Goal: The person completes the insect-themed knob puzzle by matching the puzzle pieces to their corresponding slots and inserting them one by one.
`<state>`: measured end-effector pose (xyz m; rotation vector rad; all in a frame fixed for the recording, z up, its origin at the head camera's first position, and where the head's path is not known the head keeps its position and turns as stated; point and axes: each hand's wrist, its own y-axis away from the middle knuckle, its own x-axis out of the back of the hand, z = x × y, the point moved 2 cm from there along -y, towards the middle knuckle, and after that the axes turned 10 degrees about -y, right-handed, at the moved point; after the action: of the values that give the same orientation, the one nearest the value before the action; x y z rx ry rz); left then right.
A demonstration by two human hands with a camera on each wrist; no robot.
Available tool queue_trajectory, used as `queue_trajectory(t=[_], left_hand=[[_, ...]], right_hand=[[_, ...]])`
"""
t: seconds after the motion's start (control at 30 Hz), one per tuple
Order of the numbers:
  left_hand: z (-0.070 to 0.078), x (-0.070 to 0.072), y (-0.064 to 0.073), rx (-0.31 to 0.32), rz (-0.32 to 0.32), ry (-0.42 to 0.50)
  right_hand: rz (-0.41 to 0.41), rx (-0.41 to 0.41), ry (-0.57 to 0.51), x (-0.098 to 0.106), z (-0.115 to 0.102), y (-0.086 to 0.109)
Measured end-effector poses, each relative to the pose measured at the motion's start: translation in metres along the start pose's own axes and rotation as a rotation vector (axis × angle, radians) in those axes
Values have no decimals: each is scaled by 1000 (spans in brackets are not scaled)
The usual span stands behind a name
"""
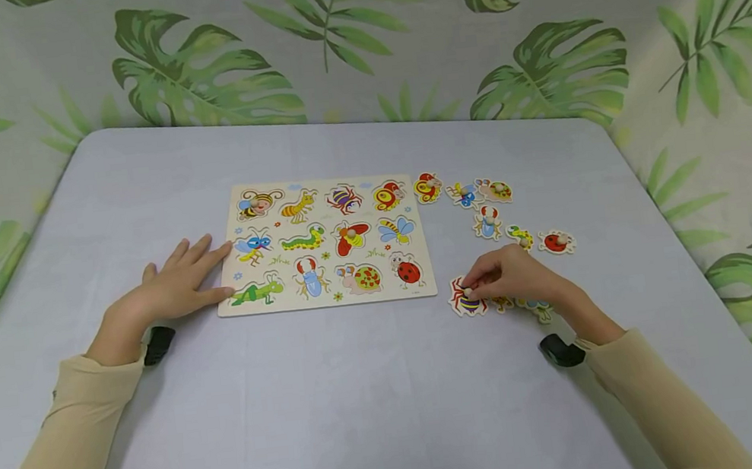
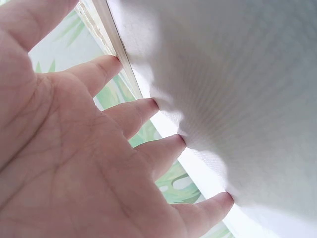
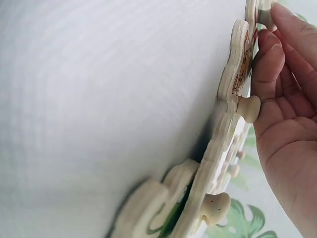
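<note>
Pale wood shows at the edges of the spider (image 1: 464, 305), which sits on the table (image 1: 339, 406) just off the lower right corner of the board (image 1: 288, 289). Its neighbours lie close: the ant (image 1: 503, 304) is right beside it, partly under the right hand (image 1: 518, 277). If the spider were lifted at a slant or dragged sideways, its rim could catch the ant and shove it along. The heel of that hand hangs low over the other pieces, so a drop of the wrist might knock a knob (image 3: 249, 109). With so small a hold, the spider could also swivel or slip out if pinched off-centre.

As for the right grip, thumb and fingertips are together, clamped on the spider's knob; whether the spider has left the table I cannot tell.

The left hand (image 1: 181, 282) has its fingers straight and spread apart, holding nothing. Its thumb and forefinger touch the board's left side; the other fingertips rest on the table. A sideways push there could slide the board.
</note>
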<state>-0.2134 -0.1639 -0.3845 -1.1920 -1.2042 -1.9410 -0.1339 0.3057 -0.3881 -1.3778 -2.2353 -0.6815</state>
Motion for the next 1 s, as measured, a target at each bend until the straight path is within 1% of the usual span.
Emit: queue_trajectory(t=[0.27, 0.4, 0.73, 0.87, 1.0], left_hand=[[0, -1, 0, 1, 2, 1], [-1, -2, -1, -3, 0, -3], [-2, -2, 0, -3, 3, -11], [-2, -2, 0, 0, -1, -8], [-3, -2, -1, 0, -2, -8]], right_hand=[[-1, 29, 7, -2, 0, -1], [3, 25, -4, -3, 0, 0], [26, 29, -5, -2, -6, -1], [35, 46, 27, 0, -7, -2], [35, 39, 53, 3, -9, -4]])
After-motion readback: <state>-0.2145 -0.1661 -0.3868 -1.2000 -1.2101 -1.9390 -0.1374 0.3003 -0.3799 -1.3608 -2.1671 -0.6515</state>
